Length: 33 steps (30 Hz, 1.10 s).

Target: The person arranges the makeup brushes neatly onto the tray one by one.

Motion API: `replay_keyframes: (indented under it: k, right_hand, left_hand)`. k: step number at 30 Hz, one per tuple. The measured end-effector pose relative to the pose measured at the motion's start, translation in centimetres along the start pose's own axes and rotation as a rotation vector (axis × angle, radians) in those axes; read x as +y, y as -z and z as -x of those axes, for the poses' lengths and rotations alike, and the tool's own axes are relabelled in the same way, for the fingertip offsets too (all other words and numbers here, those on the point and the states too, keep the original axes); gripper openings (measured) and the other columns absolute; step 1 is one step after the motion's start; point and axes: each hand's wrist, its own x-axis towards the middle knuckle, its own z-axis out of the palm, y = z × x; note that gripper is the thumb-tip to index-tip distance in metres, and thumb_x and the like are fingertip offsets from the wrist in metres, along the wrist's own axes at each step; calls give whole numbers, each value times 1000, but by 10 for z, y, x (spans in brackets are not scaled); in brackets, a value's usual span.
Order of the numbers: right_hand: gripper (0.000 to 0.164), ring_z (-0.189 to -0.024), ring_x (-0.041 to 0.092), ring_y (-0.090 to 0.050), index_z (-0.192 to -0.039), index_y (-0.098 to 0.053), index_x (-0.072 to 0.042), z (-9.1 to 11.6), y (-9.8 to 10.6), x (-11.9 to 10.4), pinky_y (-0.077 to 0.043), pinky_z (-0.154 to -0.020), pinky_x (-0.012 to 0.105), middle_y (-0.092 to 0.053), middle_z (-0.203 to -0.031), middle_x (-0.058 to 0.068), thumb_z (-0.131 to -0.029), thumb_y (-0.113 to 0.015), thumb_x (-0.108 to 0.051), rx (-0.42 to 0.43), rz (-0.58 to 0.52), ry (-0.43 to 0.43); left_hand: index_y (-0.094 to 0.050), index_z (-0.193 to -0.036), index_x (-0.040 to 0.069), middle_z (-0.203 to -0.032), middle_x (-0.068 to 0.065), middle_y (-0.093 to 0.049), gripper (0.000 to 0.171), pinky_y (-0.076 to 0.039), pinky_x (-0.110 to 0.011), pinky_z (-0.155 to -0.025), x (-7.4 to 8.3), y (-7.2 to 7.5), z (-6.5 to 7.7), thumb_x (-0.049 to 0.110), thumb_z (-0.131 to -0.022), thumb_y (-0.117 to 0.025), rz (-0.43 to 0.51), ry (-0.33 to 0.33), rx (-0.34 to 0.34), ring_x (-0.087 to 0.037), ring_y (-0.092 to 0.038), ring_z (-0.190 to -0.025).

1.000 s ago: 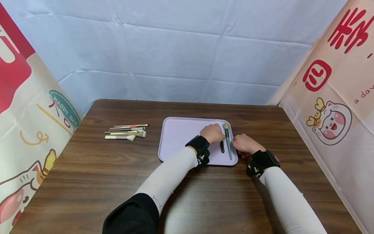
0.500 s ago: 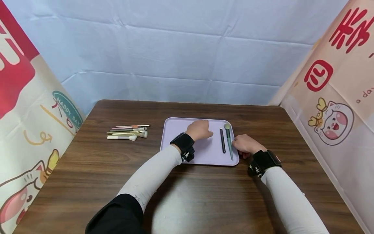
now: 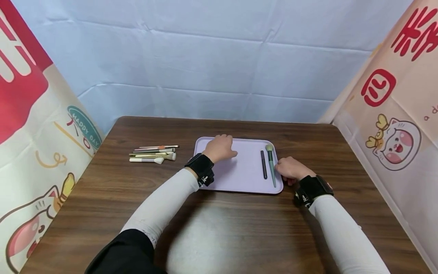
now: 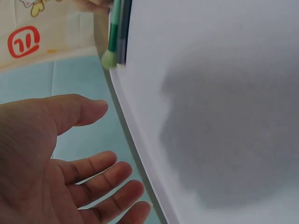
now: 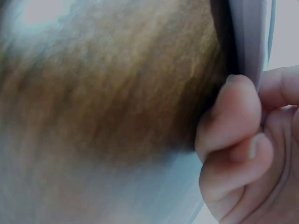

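A pale lilac tray lies on the wooden table. On its right side are a makeup brush with a green handle and pale green bristles, and a slim black stick beside it. My left hand is over the tray's left part; in the left wrist view its thumb and fingers are spread, holding nothing. At the tray's right edge, my right hand grips the rim. The right wrist view shows its curled fingers against the tray's edge.
Several makeup brushes lie in a loose row on the table, left of the tray. A pale blue cloth hangs behind the table, and printed cloths stand at both sides.
My left hand has moved left across the tray, away from the black stick, which now shows whole next to the green brush. The right hand has stayed at the tray's right edge.
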Motion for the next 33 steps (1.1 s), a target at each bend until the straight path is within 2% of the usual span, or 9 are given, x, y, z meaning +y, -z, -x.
replay_keyframes:
  k: [5, 10, 20, 25, 29, 33]
  right_hand:
    - [32, -48, 20, -60, -82, -59, -1, 0, 1, 0, -51, -45, 31, -58, -63, 10, -98, -36, -16, -2, 2, 0]
    - [32, -48, 20, -60, -82, -58, -1, 1, 1, -1, -50, -45, 30, -58, -63, 10, -98, -36, -16, 3, 2, -11]
    - [32, -48, 20, -60, -82, -59, -1, 0, -1, -2, -51, -46, 31, -58, -63, 10, -98, -37, -16, 4, -8, -24]
    - [32, -48, 20, -60, -80, -58, -1, 0, 0, -2, -50, -45, 31, -57, -61, 9, -98, -36, -16, 1, -18, -23]
    - [32, -48, 20, -60, -79, -58, -1, 0, 0, -1, -50, -45, 31, -57, -61, 9, -98, -36, -16, -1, -20, -25]
    - [32, -48, 20, -60, -80, -58, -1, 0, 0, -1, -51, -46, 31, -57, -61, 9, -98, -37, -16, -2, -21, -25]
  left_hand:
    - [-57, -131, 5, -124, -10, -61, 50, -49, -41, -96, -16, 8, 9, 40, -97, -66, -7, -6, 12, -26, -56, -115]
    - [-56, -135, 5, -131, -11, -60, 52, -47, -43, -101, -35, 15, 19, 39, -97, -66, -7, 10, 22, -29, -54, -123]
    - [-57, -135, 3, -133, -15, -59, 54, -46, -46, -102, -78, 16, 35, 38, -95, -68, 46, 62, 33, -33, -51, -126]
    - [-58, -134, 3, -131, -15, -59, 54, -47, -47, -100, -90, 20, 43, 38, -94, -69, 57, 91, 62, -33, -51, -125]
    - [-60, -131, 2, -123, -15, -61, 51, -48, -48, -96, -99, 23, 49, 37, -95, -70, 61, 109, 68, -34, -53, -119]
    - [-61, -130, 2, -125, -17, -61, 49, -47, -50, -99, -109, 25, 55, 35, -95, -70, 62, 118, 68, -36, -52, -122]
